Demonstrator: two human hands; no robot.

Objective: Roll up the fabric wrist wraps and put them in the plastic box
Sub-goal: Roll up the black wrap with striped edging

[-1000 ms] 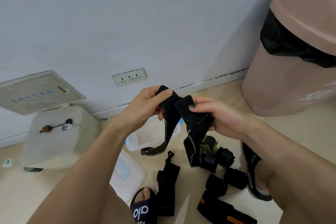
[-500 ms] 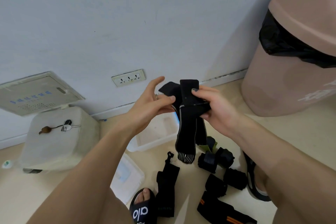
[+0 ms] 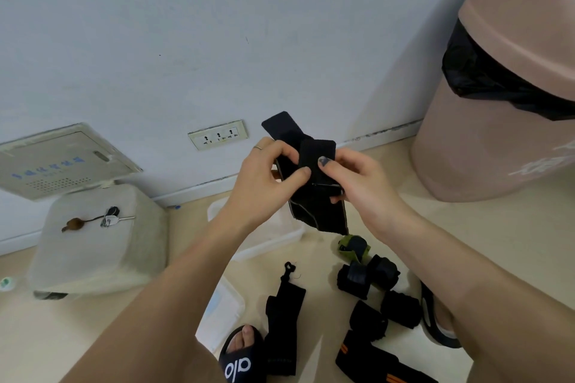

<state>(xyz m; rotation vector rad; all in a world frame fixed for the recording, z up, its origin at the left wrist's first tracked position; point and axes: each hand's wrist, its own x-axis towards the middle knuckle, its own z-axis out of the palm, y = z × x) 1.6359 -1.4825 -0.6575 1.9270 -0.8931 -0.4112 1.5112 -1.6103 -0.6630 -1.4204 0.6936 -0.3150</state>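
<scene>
My left hand point(image 3: 267, 179) and my right hand point(image 3: 357, 186) both pinch a black fabric wrist wrap point(image 3: 314, 196) held up in front of the wall, folded over itself, with its lower end hanging down. The clear plastic box point(image 3: 270, 239) stands open on the floor right below my hands, partly hidden by my left forearm. On the floor lie a flat black wrap point(image 3: 281, 317), several rolled black wraps point(image 3: 367, 277), a green and black roll point(image 3: 353, 247) and a black wrap with orange stripes point(image 3: 373, 364).
The box lid point(image 3: 224, 314) lies on the floor by my left foot in a black slide sandal point(image 3: 239, 361). A large pink bin point(image 3: 497, 121) stands at the right. A white container with keys on top point(image 3: 99, 239) sits at the left. The wall has a socket plate point(image 3: 217, 135).
The wrap's long hanging end has been gathered up and folded shorter. My left hand has closed its thumb and fingers onto the wrap beside my right hand.
</scene>
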